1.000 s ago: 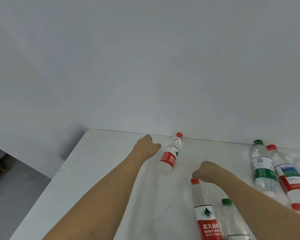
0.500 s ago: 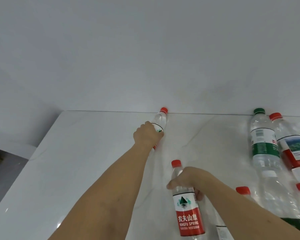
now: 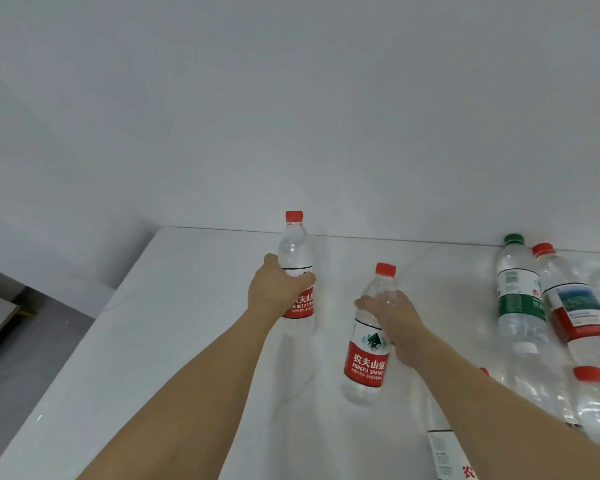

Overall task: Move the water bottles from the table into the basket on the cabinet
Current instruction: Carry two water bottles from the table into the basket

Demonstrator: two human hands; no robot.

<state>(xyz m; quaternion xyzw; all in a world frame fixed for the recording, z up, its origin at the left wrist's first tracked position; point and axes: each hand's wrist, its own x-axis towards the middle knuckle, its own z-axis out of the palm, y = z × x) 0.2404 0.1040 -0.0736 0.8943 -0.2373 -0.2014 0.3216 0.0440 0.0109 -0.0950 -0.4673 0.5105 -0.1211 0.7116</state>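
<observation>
Bottles are what we see first, lying close to us on the right side of the white counter. One bottle pokes out from under our right arm, and a red-capped one lies at the edge of our view.

A bit farther out, our right hand wraps around the neck and shoulder of a red-label bottle. It looks lifted off the counter and tipped a little. Our left hand grips another red-label bottle around its middle, standing straight up.

Both bottles look see-through and clear, and we cannot tell if there is water in them. If empty, they would be very light and would squash if we squeeze hard. The plastic is smooth, so holding at the label or the narrow neck seems safest.

Farther back on the right lie a green-label bottle and a big red-label bottle, side by side and touching.

We cannot see the basket or the cabinet here.
</observation>
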